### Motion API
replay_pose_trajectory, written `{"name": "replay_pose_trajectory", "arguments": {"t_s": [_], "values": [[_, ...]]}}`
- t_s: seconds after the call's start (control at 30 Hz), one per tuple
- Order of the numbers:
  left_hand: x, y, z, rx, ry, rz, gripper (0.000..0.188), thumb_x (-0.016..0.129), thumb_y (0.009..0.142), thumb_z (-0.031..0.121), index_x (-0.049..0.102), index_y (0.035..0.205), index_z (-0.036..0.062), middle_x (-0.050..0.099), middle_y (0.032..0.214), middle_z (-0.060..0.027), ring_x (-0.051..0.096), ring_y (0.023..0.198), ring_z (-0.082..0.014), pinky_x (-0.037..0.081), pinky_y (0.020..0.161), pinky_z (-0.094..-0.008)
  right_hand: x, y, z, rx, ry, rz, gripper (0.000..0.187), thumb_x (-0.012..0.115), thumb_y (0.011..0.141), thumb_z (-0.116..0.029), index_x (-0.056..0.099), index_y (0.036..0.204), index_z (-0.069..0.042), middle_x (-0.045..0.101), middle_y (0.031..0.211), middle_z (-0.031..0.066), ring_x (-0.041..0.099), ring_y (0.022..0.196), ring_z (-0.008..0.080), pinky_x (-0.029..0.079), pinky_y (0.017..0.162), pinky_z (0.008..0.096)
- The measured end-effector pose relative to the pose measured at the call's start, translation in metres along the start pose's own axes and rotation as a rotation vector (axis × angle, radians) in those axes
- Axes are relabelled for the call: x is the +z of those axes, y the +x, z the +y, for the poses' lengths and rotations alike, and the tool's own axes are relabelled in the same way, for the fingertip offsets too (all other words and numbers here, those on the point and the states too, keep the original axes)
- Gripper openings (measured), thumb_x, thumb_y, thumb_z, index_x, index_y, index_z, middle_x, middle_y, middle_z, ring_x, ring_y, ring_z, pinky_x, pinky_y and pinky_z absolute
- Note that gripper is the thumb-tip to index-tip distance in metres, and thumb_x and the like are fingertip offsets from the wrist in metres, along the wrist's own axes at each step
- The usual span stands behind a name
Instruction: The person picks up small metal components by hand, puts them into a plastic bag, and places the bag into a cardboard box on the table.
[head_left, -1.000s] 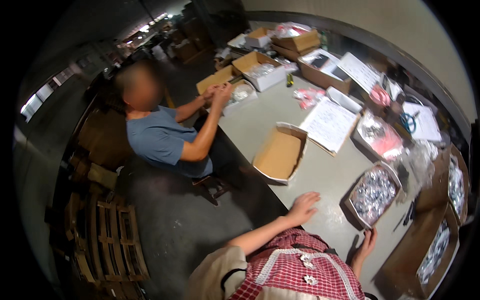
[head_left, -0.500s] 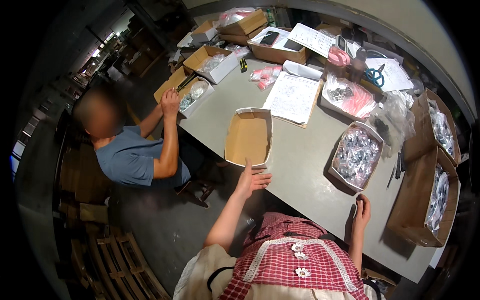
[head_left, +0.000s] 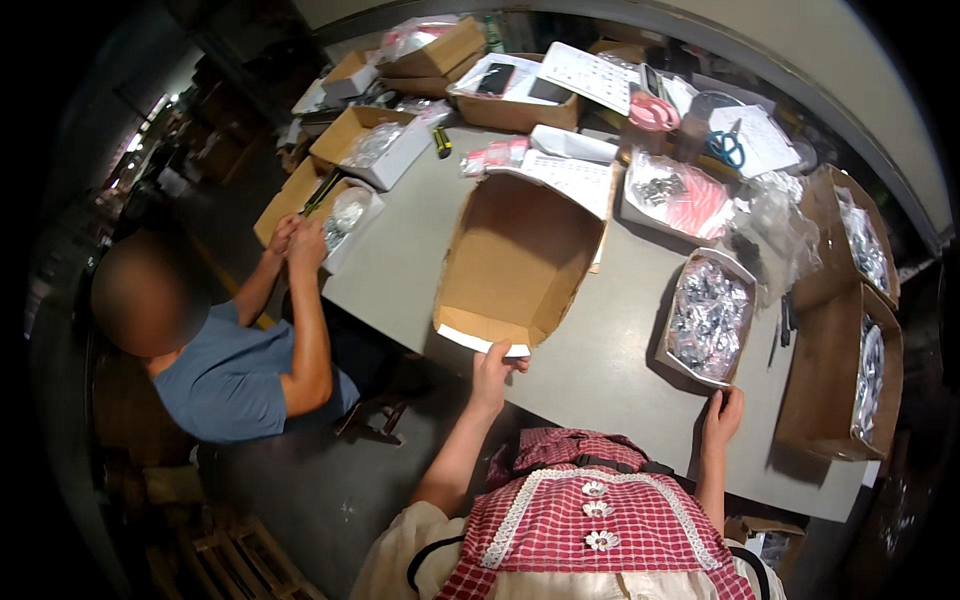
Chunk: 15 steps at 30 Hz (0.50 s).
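Observation:
My left hand grips the near edge of a cardboard box with nothing in it. The box is held up and tilted, so its brown inside faces me and it covers part of the papers behind. At the near corner of a second box, my right hand has its fingers curled on the rim. That box stands on the table and is filled with small clear plastic packets holding dark and silvery pieces.
On my left, a person in a blue shirt works over a small box of parts. Papers, blue-handled scissors and a tray of pink bags lie on the table. Tall cardboard boxes stand at the right.
My left hand has closed on the near edge of the empty box and raised and tilted it. My right hand has reached the rim of the packet box. The view has shifted.

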<state>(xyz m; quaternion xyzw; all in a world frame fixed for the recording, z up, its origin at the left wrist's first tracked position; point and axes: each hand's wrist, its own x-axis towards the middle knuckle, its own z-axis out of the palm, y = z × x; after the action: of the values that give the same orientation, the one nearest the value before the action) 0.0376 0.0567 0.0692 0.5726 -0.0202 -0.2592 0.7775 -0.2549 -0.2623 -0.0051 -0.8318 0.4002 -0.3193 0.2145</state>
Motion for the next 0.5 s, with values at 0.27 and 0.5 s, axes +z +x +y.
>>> {"name": "replay_pose_trajectory", "arguments": {"t_s": [0.27, 0.5], "values": [[0.027, 0.038, 0.014, -0.114, 0.114, -0.144, 0.032, 0.051, 0.097, 0.024, 0.064, 0.103, -0.005, 0.069, 0.086, -0.0141, 0.066, 0.073, -0.0203, 0.054, 0.067, -0.0329, 0.001, 0.0, -0.008, 0.053, -0.002, 0.085, 0.011, 0.057, 0.092, -0.008, 0.058, 0.099, 0.001, 0.059, 0.093, 0.016, 0.057, 0.088, 0.0346, 0.047, 0.08, 0.0413], [0.081, 0.116, 0.061, -0.124, 0.15, -0.332, 0.035, 0.052, 0.095, 0.026, 0.064, 0.103, -0.0057, 0.069, 0.084, -0.0148, 0.066, 0.071, -0.0199, 0.054, 0.066, -0.0328, 0.002, -0.002, -0.017, 0.089, 0.012, 0.183, 0.009, 0.055, 0.092, -0.004, 0.058, 0.097, 0.002, 0.059, 0.093, 0.0158, 0.058, 0.087, 0.0337, 0.047, 0.079, 0.0398]]}}
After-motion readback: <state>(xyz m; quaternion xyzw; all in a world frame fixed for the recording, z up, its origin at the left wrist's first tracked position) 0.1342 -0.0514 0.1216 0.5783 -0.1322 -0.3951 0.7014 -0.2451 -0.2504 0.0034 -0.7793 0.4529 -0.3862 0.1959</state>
